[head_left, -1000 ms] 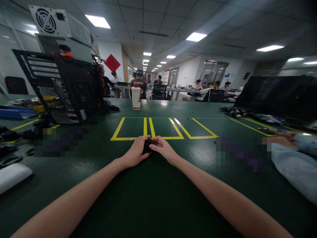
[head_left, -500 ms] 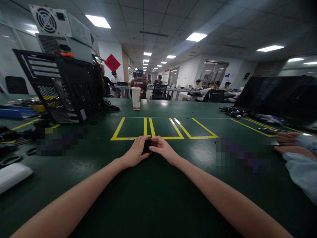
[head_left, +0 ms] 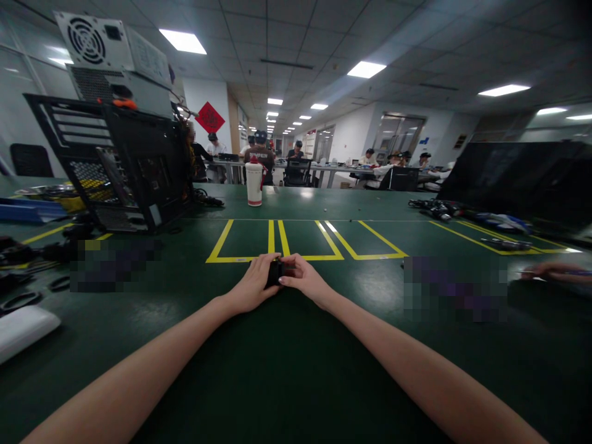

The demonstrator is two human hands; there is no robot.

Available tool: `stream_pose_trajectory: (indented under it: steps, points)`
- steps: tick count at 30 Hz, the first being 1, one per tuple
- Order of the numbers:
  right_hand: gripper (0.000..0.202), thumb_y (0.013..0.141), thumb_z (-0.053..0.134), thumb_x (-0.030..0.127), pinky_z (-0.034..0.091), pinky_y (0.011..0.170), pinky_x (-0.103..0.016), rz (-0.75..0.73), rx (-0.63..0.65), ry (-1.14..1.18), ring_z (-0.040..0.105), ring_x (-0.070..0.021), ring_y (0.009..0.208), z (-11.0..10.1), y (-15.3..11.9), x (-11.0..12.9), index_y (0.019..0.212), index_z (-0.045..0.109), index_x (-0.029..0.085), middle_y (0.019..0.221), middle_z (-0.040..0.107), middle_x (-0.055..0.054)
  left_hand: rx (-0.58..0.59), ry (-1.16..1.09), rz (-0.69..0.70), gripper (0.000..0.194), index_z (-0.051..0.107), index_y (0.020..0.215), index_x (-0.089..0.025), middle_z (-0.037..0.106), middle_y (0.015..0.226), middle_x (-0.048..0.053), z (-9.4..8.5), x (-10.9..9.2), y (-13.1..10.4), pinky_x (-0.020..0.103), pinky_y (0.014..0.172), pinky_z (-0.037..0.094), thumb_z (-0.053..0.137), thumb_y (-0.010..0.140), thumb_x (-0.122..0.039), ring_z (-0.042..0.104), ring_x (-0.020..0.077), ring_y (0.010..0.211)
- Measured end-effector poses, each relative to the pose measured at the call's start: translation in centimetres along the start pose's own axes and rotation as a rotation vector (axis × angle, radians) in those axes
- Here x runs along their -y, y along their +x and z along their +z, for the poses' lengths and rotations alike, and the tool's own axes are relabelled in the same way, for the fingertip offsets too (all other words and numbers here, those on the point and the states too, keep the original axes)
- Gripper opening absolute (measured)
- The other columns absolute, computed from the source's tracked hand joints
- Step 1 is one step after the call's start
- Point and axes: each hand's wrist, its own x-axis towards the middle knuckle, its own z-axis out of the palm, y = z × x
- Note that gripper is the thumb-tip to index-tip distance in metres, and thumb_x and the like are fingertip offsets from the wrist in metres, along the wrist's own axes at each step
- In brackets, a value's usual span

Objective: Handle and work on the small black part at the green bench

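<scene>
A small black block-like object (head_left: 274, 274) is between my two hands, low over the green table (head_left: 287, 370); its exact kind is too dark to make out. My left hand (head_left: 252, 283) is wrapped round its left side, with the fingers over the top and the thumb below. From the right, my right hand (head_left: 305, 279) pinches it, thumb at the lower edge and fingers at the upper edge. My fingers hide much of the object. Just beyond the hands, yellow tape outlines (head_left: 305, 257) mark the table.
An open black computer case (head_left: 139, 166) carries power supplies (head_left: 115, 46) at left. A white cup (head_left: 254, 184) stands at the back. Cables (head_left: 430, 208) and a dark monitor (head_left: 518, 185) are at right. A co-worker's hand (head_left: 555, 271) holds a thin tool. A white object (head_left: 28, 330) lies near left.
My hands and the black object have barely moved. At the right, the co-worker's hands and light sleeves have drawn back, leaving one hand with a thin tool in view.
</scene>
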Motion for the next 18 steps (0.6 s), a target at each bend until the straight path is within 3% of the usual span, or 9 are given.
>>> stream_pose_trajectory:
  steps: [6,11,18]
  points:
    - [0.026,0.068,0.060,0.028,0.042,0.083,-0.033,-0.027,-0.038,-0.056,0.052,-0.0144,0.090,0.10,-0.17,0.27,0.091,0.049,0.021,0.094,0.052,-0.001,-0.004,-0.011,0.001,0.058,0.023,0.122,-0.023,0.035,0.120,0.009,-0.05,-0.01,0.00,0.047,0.093,0.032,0.055,0.073,-0.026,0.037,0.0247,0.111]
    - [0.033,0.068,0.059,0.031,0.039,0.087,-0.036,0.017,-0.090,-0.143,0.050,-0.0164,0.095,-0.10,0.13,-0.03,0.098,0.050,0.020,0.098,0.052,-0.004,0.003,-0.005,0.000,0.058,0.023,0.122,-0.022,0.034,0.120,0.009,-0.16,-0.10,0.01,0.046,0.094,0.031,0.054,0.074,-0.025,0.036,0.0246,0.112]
    - [0.038,0.061,0.065,0.020,0.040,0.086,-0.035,-0.009,-0.020,-0.011,0.053,-0.0146,0.092,0.03,0.08,-0.22,0.095,0.048,0.021,0.100,0.050,-0.002,-0.007,0.011,0.007,0.056,0.025,0.120,-0.020,0.035,0.118,0.009,-0.09,-0.14,0.07,0.046,0.094,0.032,0.054,0.073,-0.023,0.037,0.0248,0.110]
